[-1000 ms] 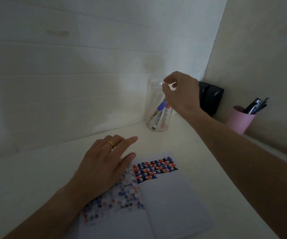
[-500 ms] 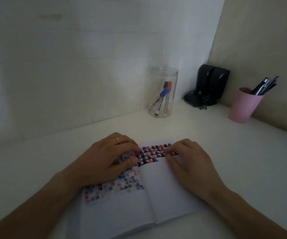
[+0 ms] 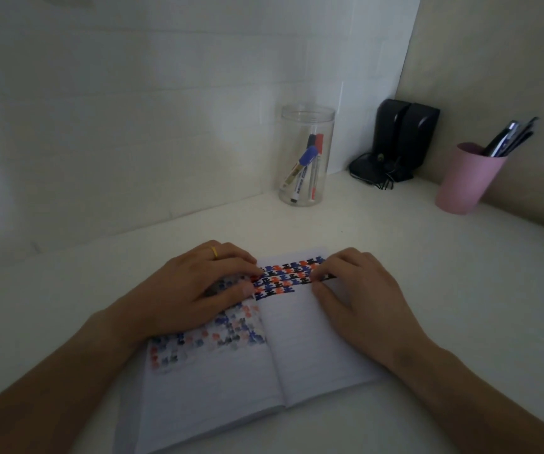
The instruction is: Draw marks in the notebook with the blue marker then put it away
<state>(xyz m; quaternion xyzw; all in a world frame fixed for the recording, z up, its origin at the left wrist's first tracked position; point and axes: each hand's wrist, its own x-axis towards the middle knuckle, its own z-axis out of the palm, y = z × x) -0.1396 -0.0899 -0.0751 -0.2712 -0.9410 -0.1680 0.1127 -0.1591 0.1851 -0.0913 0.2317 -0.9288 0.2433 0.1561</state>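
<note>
**Hands flat on notebook; marker stowed in jar**

Left hand (image 3: 195, 290): palm down on the left page, fingers loosely curled, fingertips at the spine beside the rows of marks. Holds nothing. Gold ring (image 3: 214, 251) on one finger.

Right hand (image 3: 359, 296): palm down on the right page, fingers bent, tips touching the end of the marks. Holds nothing.

Notebook (image 3: 296, 355): open under both hands, lined pages; blue, red and black marks (image 3: 283, 280) across the top of the right page, fainter ones on the left.

Desk (image 3: 427, 273): white, bears everything.

Jar (image 3: 306, 152): clear, upright, well beyond the hands. Contains the blue marker (image 3: 303, 168), leaning, cap up, with a red-capped and a dark-capped one.

Black device (image 3: 401, 139): right of the jar, in the corner.

Pink cup (image 3: 467, 178): farther right, holding pens.
</note>
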